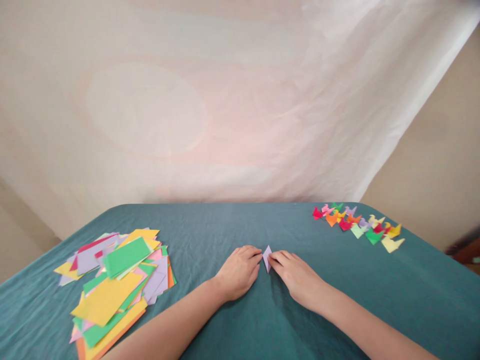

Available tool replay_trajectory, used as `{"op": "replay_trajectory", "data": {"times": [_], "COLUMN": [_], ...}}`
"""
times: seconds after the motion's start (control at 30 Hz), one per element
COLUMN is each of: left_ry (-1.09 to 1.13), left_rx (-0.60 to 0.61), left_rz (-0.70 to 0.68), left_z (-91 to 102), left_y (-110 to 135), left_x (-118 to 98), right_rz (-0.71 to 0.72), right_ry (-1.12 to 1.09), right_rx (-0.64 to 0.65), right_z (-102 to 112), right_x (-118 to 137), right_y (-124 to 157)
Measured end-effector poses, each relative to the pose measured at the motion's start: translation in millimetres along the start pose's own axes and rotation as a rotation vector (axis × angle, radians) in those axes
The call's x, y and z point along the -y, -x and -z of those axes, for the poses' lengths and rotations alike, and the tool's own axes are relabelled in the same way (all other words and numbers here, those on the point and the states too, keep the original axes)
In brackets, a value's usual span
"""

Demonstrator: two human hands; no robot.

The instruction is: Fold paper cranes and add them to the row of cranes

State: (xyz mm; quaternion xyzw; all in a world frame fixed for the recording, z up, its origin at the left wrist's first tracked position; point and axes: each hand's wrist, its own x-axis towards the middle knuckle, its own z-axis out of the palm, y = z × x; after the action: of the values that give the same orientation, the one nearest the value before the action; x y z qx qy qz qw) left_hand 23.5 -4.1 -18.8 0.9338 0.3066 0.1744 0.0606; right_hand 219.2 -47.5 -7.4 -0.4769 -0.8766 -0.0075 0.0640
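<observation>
A small lilac piece of folded origami paper (267, 258), shaped like a narrow diamond, is between my two hands at the middle of the table. Fingers of my left hand (239, 272) are curled together, their tips at the paper's left edge. My right hand (298, 277) pinches the right edge of the same paper between thumb and fingers. Both hands rest low by the cloth, and the undersides of the fingers are hidden.
A dark green cloth (210, 225) covers the table. At left lies a loose pile of coloured paper sheets (108, 300). Several small folded paper birds (373, 236) stand in rows at the far right. A pale sheet (240, 115) hangs behind the table.
</observation>
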Motion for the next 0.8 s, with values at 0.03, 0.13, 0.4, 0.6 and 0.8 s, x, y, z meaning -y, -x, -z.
{"op": "replay_trajectory", "data": {"times": [0.03, 0.13, 0.4, 0.6, 0.8], "left_ry": [0.001, 0.009, 0.039, 0.057, 0.062], "left_rx": [-0.002, -0.007, 0.003, 0.012, 0.012], "left_rz": [0.001, -0.002, 0.003, -0.001, 0.004], "left_z": [0.2, 0.0, 2.7, 5.1, 4.0], "left_y": [0.0, 0.2, 0.0, -0.9, -1.5], "left_x": [-0.5, -0.9, -2.6, -3.3, -2.9], "right_rz": [0.003, 0.007, 0.008, 0.008, 0.032], "right_ry": [-0.003, -0.013, -0.029, -0.015, -0.058], "right_rx": [0.005, 0.014, 0.024, 0.023, 0.025], "right_z": [0.6, 1.8, 5.4, 4.8, 7.1], "right_x": [-0.2, -0.5, -2.9, -0.8, -3.7], "right_y": [0.1, 0.4, -0.2, -0.1, 2.6]}}
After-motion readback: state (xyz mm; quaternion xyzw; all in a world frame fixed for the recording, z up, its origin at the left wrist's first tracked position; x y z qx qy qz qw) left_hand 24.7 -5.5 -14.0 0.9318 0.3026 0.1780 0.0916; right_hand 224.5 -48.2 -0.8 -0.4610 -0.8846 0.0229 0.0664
